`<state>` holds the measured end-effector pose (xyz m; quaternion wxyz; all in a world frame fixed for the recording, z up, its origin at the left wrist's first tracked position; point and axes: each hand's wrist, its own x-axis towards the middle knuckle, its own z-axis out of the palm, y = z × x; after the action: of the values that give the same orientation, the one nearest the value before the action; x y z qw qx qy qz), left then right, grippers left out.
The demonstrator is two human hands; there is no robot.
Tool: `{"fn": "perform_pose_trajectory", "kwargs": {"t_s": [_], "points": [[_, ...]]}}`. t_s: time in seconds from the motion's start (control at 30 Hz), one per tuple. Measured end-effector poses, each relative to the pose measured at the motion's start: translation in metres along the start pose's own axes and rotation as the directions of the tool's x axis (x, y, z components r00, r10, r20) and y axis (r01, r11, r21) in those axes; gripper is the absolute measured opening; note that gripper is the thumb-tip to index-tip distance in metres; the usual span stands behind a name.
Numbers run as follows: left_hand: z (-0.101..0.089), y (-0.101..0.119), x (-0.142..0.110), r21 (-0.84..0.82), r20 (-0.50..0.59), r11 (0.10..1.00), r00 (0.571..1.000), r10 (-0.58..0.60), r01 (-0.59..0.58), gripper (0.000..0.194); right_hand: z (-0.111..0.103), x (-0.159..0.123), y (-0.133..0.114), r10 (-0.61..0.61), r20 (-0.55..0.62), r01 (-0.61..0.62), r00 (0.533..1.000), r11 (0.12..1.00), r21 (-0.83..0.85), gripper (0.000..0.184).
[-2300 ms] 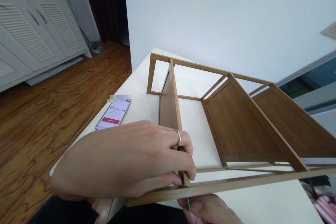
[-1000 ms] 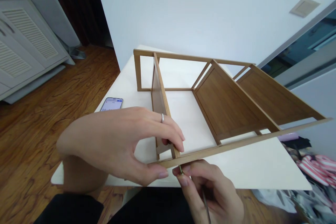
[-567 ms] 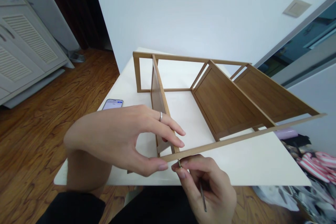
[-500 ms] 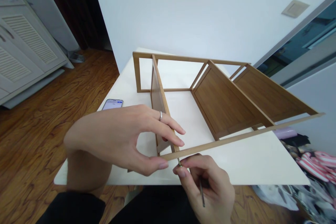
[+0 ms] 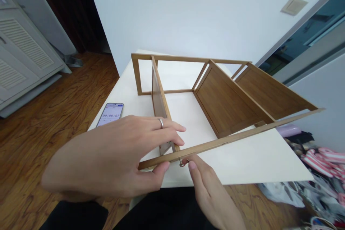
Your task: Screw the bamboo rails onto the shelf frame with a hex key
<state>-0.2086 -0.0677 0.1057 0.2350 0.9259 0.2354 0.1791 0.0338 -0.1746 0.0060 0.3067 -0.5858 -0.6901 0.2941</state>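
A brown wooden shelf frame (image 5: 226, 139) lies on its side, with slatless panels set between its long rails. My left hand (image 5: 140, 147) is closed around the near rail at its left corner, thumb underneath and fingers over a panel's edge. Just right of that thumb, a metal screw (image 5: 180, 162) sticks out of the rail towards me. My right hand (image 5: 207, 187) is at the screw head, thumb and forefinger pinched on a thin metal hex key, mostly hidden by the fingers.
The frame rests on a white table (image 5: 256, 163) against a wall. A phone (image 5: 111, 113) showing a timer lies left of the frame. A louvred cabinet (image 5: 27, 46) stands at far left. Clothes and bags (image 5: 320, 172) are piled at right.
My right fingers have come off the screw, which now stands in the rail. The thin metal rod has left my palm for the fingertips. My left hand has shifted slightly left and the view has moved.
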Motion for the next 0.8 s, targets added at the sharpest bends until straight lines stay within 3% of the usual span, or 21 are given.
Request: {"fn": "perform_pose_trajectory", "kwargs": {"t_s": [0.2, 0.37, 0.47, 0.6, 0.7, 0.8], "points": [[0.002, 0.004, -0.005, 0.031, 0.044, 0.999, 0.999, -0.021, 0.02, 0.021, -0.01, -0.006, -0.004, -0.082, -0.002, 0.082, 0.997, 0.989, 0.121, 0.027], [0.0, 0.004, -0.001, 0.012, 0.038, 1.0, 0.999, 0.0, -0.001, 0.022, -0.009, -0.016, -0.006, -0.018, 0.042, -0.001, 0.999, 0.916, 0.401, 0.021], [0.0, 0.004, 0.0, 0.019, 0.033, 1.0, 0.999, -0.004, 0.004, 0.024, -0.011, -0.018, 0.0, -0.153, -0.143, 0.198, 0.978, 0.9, 0.388, 0.009], [-0.001, 0.004, 0.001, 0.019, 0.041, 1.0, 0.999, -0.001, 0.0, 0.025, -0.018, -0.016, 0.006, -0.313, -0.368, 0.378, 0.876, 0.918, 0.12, 0.01], [-0.002, 0.004, 0.002, 0.015, 0.041, 1.0, 0.999, 0.0, 0.0, 0.024, -0.021, -0.014, 0.004, -0.397, -0.369, 0.473, 0.84, 0.87, 0.142, 0.013], [-0.001, 0.003, 0.002, 0.008, 0.039, 1.0, 0.999, 0.006, -0.007, 0.023, -0.017, -0.014, -0.002, -0.365, -0.332, 0.478, 0.87, 0.79, 0.383, 0.018]]}}
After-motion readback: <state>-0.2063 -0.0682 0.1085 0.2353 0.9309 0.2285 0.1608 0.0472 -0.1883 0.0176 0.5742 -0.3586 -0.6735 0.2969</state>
